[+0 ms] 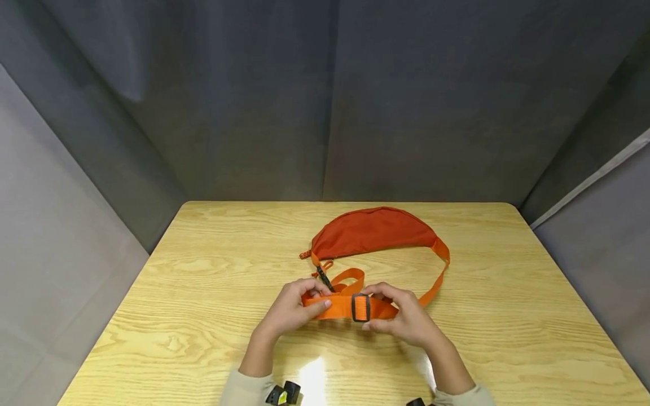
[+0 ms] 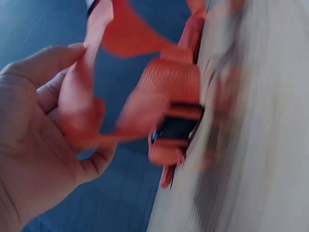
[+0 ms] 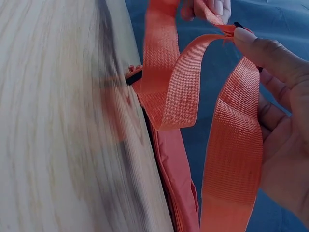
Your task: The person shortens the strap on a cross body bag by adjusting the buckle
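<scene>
An orange webbing strap point(image 1: 337, 308) is stretched between both hands above the near part of the table. My left hand point(image 1: 291, 307) pinches it between thumb and fingers. My right hand point(image 1: 403, 316) grips a black slide buckle point(image 1: 360, 308) threaded on the strap, thumb at its lower edge and fingers at its upper edge. Behind the hands a loop of strap point(image 3: 183, 92) hangs loose. A red-orange waist bag point(image 1: 376, 231) lies farther back, its strap running from its right end round to my right hand. A black clip point(image 1: 324, 277) sits on the strap at its left end.
The bag rests on a light wood-grain table point(image 1: 203, 316) with rounded far corners. Dark grey curtains point(image 1: 254, 101) stand behind it, and paler panels point(image 1: 56, 242) flank both sides. A zipper pull point(image 1: 305, 255) sticks out at the bag's left end.
</scene>
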A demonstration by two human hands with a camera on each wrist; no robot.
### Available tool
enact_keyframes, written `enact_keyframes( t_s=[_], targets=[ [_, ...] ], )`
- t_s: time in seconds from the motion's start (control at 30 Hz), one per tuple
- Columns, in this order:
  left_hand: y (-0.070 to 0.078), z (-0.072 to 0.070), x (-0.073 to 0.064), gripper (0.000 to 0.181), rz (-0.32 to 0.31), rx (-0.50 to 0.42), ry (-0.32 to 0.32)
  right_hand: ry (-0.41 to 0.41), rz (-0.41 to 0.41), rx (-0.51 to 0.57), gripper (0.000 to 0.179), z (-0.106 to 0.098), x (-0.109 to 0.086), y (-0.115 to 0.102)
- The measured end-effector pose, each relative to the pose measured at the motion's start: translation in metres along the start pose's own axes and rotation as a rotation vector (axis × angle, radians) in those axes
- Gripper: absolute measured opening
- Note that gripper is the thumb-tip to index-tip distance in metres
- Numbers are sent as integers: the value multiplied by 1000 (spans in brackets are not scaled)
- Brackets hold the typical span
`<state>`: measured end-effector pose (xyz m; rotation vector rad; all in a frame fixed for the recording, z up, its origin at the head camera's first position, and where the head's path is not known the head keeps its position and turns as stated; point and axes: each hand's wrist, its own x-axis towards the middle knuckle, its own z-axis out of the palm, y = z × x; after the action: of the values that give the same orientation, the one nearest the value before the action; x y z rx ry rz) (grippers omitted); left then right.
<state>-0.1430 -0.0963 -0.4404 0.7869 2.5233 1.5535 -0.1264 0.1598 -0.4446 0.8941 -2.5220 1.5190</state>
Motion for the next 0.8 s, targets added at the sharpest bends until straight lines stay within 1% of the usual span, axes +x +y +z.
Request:
enact_keyframes(
  t_s=[0.07, 0.17, 0.23, 0.3, 0.4, 0.5, 0.6, 0.7, 0.8],
  targets=[
    [3, 7, 2, 29, 37, 63, -7, 8, -17, -5, 50, 0, 0, 0],
    [7, 19, 4, 52, 110, 169, -33, 4, -37, 8, 51, 2, 1, -1],
    [9, 26, 5, 59, 142, 206, -29, -6, -44, 16, 51, 3, 1, -2],
    [10, 29, 6, 58, 171, 214, 0, -11, -40, 20, 51, 3, 1, -3],
    [9, 31, 7, 54, 199, 192, 35, -11, -24, 12, 50, 3, 0, -3],
    [8, 32, 7, 55, 218, 149, 32, -10, -9, 7, 48, 2, -1, -1],
    [7, 32, 7, 55, 216, 99, 24, -10, -5, 4, 47, 1, -3, -1],
    [8, 31, 7, 55, 217, 69, 36, -20, -2, 1, 48, -1, -3, -2],
    [9, 29, 7, 54, 234, 59, 58, -15, 13, -14, 47, -8, -6, -2]
  ],
)
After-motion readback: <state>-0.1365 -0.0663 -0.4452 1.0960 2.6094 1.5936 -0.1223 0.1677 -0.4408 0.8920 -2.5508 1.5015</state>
